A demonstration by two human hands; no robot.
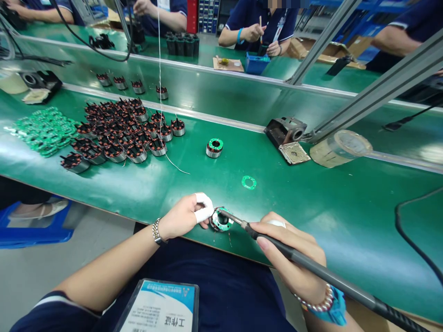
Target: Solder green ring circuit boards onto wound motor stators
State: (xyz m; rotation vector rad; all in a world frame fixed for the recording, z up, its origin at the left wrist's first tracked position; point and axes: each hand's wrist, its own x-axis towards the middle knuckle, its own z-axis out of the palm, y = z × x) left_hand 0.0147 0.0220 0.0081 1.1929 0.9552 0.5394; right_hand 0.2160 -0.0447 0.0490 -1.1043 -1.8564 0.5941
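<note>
My left hand (187,214), with white covers on two fingertips, is closed on the left edge of a motor stator (212,225) near the table's front edge. On top of this stator lies a green ring-shaped circuit board (226,226), and thin wires stick out below it. My right hand (297,244) grips a soldering iron (290,252). Its tip reaches the board's upper left, close to my left fingertips. Further back stands another stator topped with a green board (214,146). One loose green ring board (248,182) lies between it and my right hand.
Many stators (117,129) crowd the left, beside a pile of green boards (44,131). Solder wire (160,69) hangs down to the table. A soldering iron stand (285,133) and a round tub (341,148) sit back right. People work across the bench.
</note>
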